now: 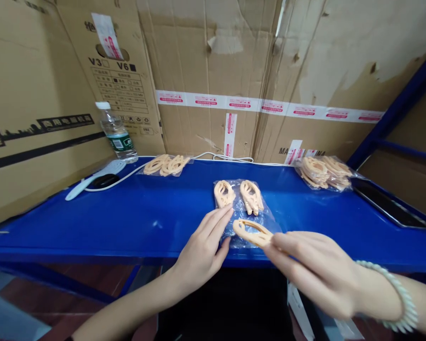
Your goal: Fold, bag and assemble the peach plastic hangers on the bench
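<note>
My right hand (312,270) pinches one end of a beige looped plastic piece (252,232), which looks like a folded travel hanger. It is held over the near part of a clear plastic bag (238,215) on the blue table. Two similar beige pieces (224,193) (251,196) lie side by side at the bag's far end; whether they are inside or on top I cannot tell. My left hand (204,248) rests at the bag's left edge, fingers stretched out, thumb apart. Its fingertips touch the bag beside the left beige piece.
Bagged beige pieces lie at the back left (166,165) and back right (323,173) of the blue table (156,208). A water bottle (118,135), a pale brush-like tool (95,179) and a white cable (227,157) are left and behind. A phone (390,203) lies right. Cardboard (213,61) walls the back.
</note>
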`<state>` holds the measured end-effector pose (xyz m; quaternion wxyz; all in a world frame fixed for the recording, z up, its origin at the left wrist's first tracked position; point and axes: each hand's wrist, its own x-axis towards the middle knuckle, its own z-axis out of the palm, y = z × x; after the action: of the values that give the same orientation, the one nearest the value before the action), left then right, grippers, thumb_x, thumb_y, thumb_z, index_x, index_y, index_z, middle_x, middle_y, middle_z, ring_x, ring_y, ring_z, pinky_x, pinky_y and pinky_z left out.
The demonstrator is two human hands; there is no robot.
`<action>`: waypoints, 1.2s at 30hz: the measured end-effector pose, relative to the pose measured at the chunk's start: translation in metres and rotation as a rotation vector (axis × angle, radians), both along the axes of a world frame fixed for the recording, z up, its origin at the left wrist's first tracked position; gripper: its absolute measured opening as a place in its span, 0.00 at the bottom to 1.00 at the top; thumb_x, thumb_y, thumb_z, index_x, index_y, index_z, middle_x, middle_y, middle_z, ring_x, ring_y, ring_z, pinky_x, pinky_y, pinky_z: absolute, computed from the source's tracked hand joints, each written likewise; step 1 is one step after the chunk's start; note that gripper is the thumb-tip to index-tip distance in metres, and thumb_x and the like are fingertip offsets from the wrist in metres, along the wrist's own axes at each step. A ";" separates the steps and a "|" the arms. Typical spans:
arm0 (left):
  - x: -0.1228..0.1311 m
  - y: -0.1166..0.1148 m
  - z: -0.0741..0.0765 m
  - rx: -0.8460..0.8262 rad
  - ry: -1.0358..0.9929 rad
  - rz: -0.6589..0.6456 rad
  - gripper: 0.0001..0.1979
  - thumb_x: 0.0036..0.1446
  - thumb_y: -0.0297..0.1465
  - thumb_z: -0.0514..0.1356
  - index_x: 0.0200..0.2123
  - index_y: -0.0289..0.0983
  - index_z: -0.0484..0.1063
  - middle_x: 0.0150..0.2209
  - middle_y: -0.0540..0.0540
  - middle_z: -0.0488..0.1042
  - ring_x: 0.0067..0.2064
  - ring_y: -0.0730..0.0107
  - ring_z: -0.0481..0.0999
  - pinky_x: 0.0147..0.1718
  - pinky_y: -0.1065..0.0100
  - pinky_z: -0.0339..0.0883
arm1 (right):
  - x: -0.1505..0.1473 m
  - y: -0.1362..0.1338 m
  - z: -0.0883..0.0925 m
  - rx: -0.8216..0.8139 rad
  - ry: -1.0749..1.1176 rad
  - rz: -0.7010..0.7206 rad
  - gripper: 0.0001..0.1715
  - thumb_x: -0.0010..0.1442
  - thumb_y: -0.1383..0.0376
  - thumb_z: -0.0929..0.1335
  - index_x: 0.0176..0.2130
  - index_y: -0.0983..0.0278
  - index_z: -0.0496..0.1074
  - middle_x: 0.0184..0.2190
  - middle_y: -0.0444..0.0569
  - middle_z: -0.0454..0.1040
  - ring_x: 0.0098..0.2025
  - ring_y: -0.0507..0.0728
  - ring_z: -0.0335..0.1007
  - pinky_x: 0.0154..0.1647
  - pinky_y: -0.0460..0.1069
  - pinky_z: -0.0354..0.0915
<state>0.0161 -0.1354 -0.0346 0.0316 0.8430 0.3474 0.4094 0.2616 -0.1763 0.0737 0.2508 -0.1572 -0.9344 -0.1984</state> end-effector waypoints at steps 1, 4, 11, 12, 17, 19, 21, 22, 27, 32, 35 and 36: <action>0.000 0.000 0.000 -0.002 -0.005 0.001 0.31 0.68 0.25 0.54 0.72 0.38 0.53 0.68 0.37 0.63 0.70 0.53 0.62 0.66 0.48 0.65 | -0.006 0.006 -0.005 0.034 -0.051 0.003 0.16 0.70 0.74 0.60 0.41 0.66 0.76 0.35 0.54 0.77 0.28 0.55 0.70 0.27 0.51 0.67; 0.000 0.000 0.000 -0.003 -0.010 0.004 0.30 0.68 0.24 0.54 0.71 0.38 0.53 0.68 0.37 0.63 0.70 0.53 0.62 0.66 0.50 0.65 | -0.023 0.033 -0.022 0.221 -0.157 -0.038 0.15 0.68 0.74 0.62 0.33 0.66 0.74 0.32 0.53 0.75 0.26 0.54 0.64 0.24 0.51 0.63; 0.001 0.000 -0.001 -0.017 0.024 0.008 0.30 0.68 0.25 0.54 0.71 0.37 0.54 0.68 0.35 0.63 0.70 0.53 0.62 0.66 0.49 0.65 | -0.029 0.083 -0.051 0.422 -0.213 -0.292 0.15 0.67 0.76 0.64 0.31 0.68 0.76 0.33 0.54 0.72 0.35 0.58 0.66 0.28 0.52 0.63; 0.001 0.000 0.000 -0.029 0.027 -0.001 0.30 0.68 0.26 0.55 0.71 0.37 0.54 0.68 0.36 0.63 0.70 0.53 0.62 0.66 0.49 0.65 | -0.027 0.084 -0.049 0.394 -0.195 -0.308 0.15 0.67 0.75 0.64 0.31 0.68 0.76 0.33 0.54 0.72 0.36 0.59 0.66 0.29 0.52 0.63; -0.015 -0.004 0.015 -0.160 -0.075 -0.036 0.18 0.68 0.30 0.57 0.60 0.42 0.70 0.66 0.41 0.66 0.66 0.53 0.67 0.63 0.49 0.67 | 0.013 0.071 -0.019 0.070 0.004 -0.237 0.11 0.69 0.71 0.65 0.47 0.68 0.76 0.42 0.57 0.71 0.41 0.59 0.67 0.38 0.54 0.70; -0.026 -0.004 0.020 -0.172 -0.121 -0.037 0.14 0.69 0.27 0.54 0.53 0.43 0.74 0.64 0.43 0.68 0.64 0.56 0.70 0.61 0.52 0.69 | 0.038 0.067 -0.010 -0.060 0.069 -0.203 0.17 0.69 0.73 0.63 0.53 0.65 0.74 0.50 0.59 0.68 0.48 0.60 0.68 0.45 0.55 0.72; -0.036 -0.001 0.023 -0.118 -0.103 -0.035 0.15 0.67 0.23 0.53 0.51 0.42 0.74 0.63 0.43 0.69 0.64 0.57 0.70 0.61 0.52 0.69 | 0.059 0.063 -0.008 -0.192 0.095 -0.200 0.19 0.68 0.74 0.63 0.54 0.61 0.73 0.56 0.58 0.65 0.56 0.61 0.67 0.53 0.58 0.72; -0.038 0.000 0.023 -0.085 -0.065 -0.038 0.16 0.67 0.22 0.53 0.51 0.42 0.74 0.62 0.42 0.69 0.64 0.56 0.69 0.61 0.52 0.69 | 0.066 0.062 -0.010 -0.253 0.096 -0.204 0.18 0.68 0.73 0.63 0.53 0.60 0.73 0.59 0.58 0.63 0.59 0.62 0.66 0.56 0.59 0.71; -0.031 0.009 0.018 -0.012 0.101 -0.063 0.11 0.67 0.23 0.56 0.49 0.39 0.73 0.61 0.38 0.69 0.63 0.53 0.69 0.56 0.50 0.72 | 0.064 0.057 -0.037 -0.374 0.054 -0.283 0.15 0.68 0.69 0.66 0.52 0.59 0.74 0.68 0.58 0.58 0.66 0.67 0.62 0.59 0.65 0.70; -0.024 0.010 0.013 0.023 0.034 -0.087 0.07 0.69 0.23 0.55 0.40 0.36 0.72 0.50 0.40 0.78 0.53 0.59 0.77 0.50 0.56 0.75 | 0.048 0.052 -0.054 -0.345 0.187 -0.273 0.07 0.69 0.69 0.65 0.40 0.62 0.73 0.58 0.59 0.71 0.58 0.65 0.70 0.53 0.63 0.73; -0.026 0.000 0.015 0.034 -0.079 -0.094 0.07 0.69 0.22 0.56 0.44 0.36 0.73 0.45 0.42 0.80 0.48 0.63 0.80 0.48 0.62 0.76 | 0.046 0.043 -0.057 -0.504 0.332 -0.208 0.06 0.70 0.69 0.64 0.40 0.62 0.70 0.49 0.55 0.76 0.51 0.60 0.73 0.49 0.56 0.73; -0.026 -0.004 0.016 0.026 -0.111 -0.095 0.08 0.69 0.22 0.56 0.45 0.36 0.73 0.44 0.43 0.81 0.46 0.65 0.81 0.46 0.64 0.76 | 0.045 0.039 -0.057 -0.564 0.386 -0.196 0.06 0.71 0.68 0.64 0.40 0.62 0.69 0.45 0.54 0.76 0.47 0.59 0.74 0.47 0.54 0.73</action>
<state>-0.0098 -0.1395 -0.0187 0.0594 0.8347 0.2996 0.4581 0.3063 -0.1378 0.0165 0.3494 -0.3438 -0.8682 0.0776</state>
